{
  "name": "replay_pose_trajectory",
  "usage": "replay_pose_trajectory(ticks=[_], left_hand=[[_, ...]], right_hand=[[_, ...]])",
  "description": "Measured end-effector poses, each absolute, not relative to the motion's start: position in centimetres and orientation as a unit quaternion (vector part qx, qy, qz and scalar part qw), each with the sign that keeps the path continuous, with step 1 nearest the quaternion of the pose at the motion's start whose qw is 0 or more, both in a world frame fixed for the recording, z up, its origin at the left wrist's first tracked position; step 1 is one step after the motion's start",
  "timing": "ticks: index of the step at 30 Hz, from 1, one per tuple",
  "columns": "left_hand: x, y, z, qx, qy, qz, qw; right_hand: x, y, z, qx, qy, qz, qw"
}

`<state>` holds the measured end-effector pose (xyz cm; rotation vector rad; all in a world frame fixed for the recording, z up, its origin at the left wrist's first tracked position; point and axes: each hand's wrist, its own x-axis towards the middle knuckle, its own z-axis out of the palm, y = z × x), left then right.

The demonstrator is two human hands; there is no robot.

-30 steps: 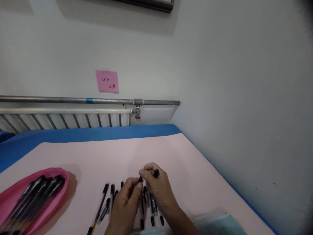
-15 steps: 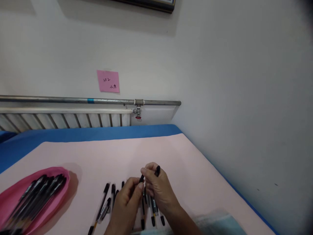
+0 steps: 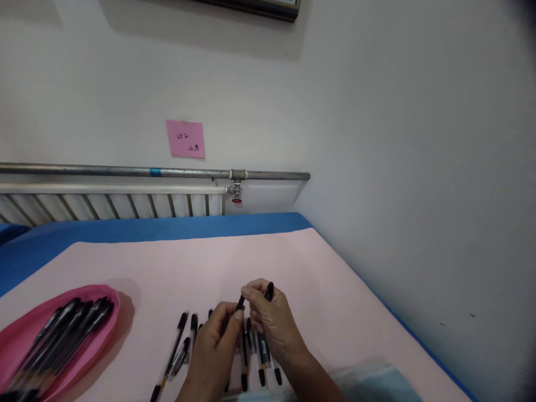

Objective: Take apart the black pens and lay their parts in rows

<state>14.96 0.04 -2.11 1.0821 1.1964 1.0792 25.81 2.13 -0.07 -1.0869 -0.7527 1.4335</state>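
My left hand (image 3: 215,346) is closed, its thumb and fingers pinching a slim black pen part (image 3: 240,303). The tip of that part meets the fingertips of my right hand (image 3: 272,318), which is also closed. A pen's black end (image 3: 269,290) sticks up from my right hand; the rest of it is hidden by the fingers. Below and between both hands lie several loose pens (image 3: 244,357) with clear barrels and black ends. More pens (image 3: 173,349) lie left of my left hand, partly covered by it.
A pink dish (image 3: 109,329) holding a bundle of pens (image 3: 67,332) stands at the left. A pink sheet (image 3: 188,268) covers the blue table surface (image 3: 167,229). A wall runs along the right; a radiator (image 3: 125,204) is behind. Light blue material (image 3: 372,382) lies at the front edge.
My left hand has shifted slightly left and away from my right fingertips, so more of the black pen part shows. The right hand has barely moved.
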Motion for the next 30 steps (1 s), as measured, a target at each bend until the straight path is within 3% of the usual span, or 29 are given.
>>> replay_pose_trajectory(ticks=[7,13,26,30], left_hand=[[14.84,0.57,-2.16,0.402,0.483,0.402,0.667],[14.99,0.18,-1.9,0.431,0.493,0.427,0.624],[14.75,0.72,-2.08,0.404,0.477,0.423,0.656],[14.8,0.7,-2.11,0.401,0.478,0.413,0.664]], right_hand=[[25.87,2.14,0.22,-0.438,-0.31,0.647,0.541],[25.8,2.26,-0.3,-0.458,-0.322,0.61,0.561],[25.62,2.09,0.1,-0.456,-0.315,0.63,0.544],[26.14,2.59,0.19,-0.454,-0.275,0.609,0.589]])
